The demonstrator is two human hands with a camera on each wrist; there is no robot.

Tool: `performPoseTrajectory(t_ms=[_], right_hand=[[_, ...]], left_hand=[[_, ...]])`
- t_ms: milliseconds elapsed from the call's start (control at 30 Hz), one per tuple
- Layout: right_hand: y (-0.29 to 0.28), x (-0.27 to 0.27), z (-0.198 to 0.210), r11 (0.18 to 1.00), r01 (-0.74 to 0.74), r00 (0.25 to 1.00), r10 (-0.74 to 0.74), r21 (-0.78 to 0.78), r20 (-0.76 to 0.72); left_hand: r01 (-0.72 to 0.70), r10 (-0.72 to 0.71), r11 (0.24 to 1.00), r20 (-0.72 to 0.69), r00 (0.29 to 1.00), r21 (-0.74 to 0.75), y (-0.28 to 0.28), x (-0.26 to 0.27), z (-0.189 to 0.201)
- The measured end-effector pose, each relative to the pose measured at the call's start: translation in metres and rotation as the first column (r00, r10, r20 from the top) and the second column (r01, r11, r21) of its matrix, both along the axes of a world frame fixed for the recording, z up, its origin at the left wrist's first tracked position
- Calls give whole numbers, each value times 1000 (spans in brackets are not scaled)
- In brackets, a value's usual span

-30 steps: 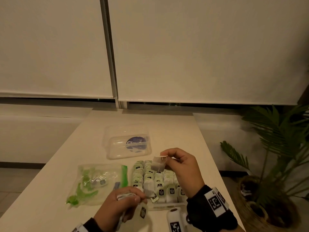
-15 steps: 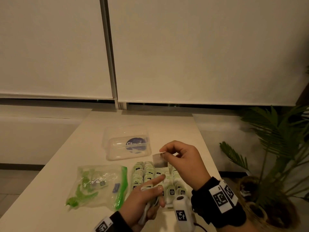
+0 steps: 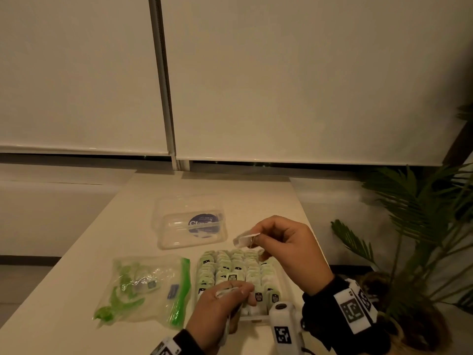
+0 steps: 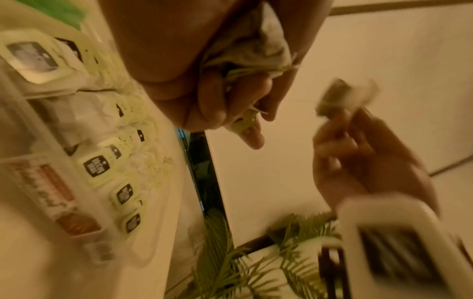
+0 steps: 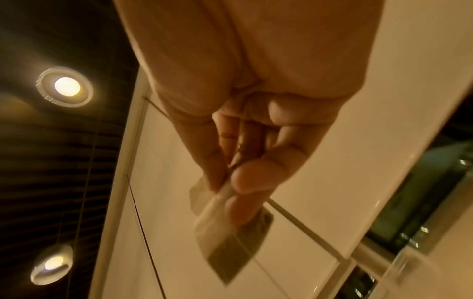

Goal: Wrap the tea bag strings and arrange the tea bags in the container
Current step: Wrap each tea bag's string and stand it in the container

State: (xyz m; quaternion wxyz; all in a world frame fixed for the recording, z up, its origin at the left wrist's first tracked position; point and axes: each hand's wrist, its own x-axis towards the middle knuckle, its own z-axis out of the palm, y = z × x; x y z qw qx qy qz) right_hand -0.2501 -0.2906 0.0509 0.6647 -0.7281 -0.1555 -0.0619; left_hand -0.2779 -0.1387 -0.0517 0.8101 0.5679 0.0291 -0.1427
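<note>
We see one pale tea bag [image 3: 245, 240] held up mid-frame, above the clear container [image 3: 281, 278] packed with upright green-tagged bags [image 3: 231, 267].

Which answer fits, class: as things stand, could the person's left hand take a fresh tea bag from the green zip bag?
Probably not yet. The left hand already grips a crumpled tea bag. The green zip bag lies beside it with nothing between, but its green strip looks sealed.
</note>
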Motion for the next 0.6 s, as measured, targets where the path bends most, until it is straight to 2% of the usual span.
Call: performPoseTrajectory(t_ms=[67,167,300,400,533,600], right_hand=[[-1,-4,1,995,-98,993,98,6,-69],[0,-11,1,974,-220,968,212,-45,-135],[4,-16,2,930,-364,911,342,-57,-229],[8,-18,-1,930,-351,905,307,-110,-296],[13,-15,-13,938,-178,952,88,-299,-292],[14,-11,-21,938,-146,946,40,-313,-322]], left_hand=[[7,-11,996,-49,999,-84,8,8,3],[69,-82,973,-50,995,-218,23,24,11],[234,-242,942,-4,970,-241,44,43,25],[341,-337,933,52,940,-114,53,50,38],[288,-314,942,153,937,170,58,47,60],[263,-342,912,230,911,315,55,41,71]])
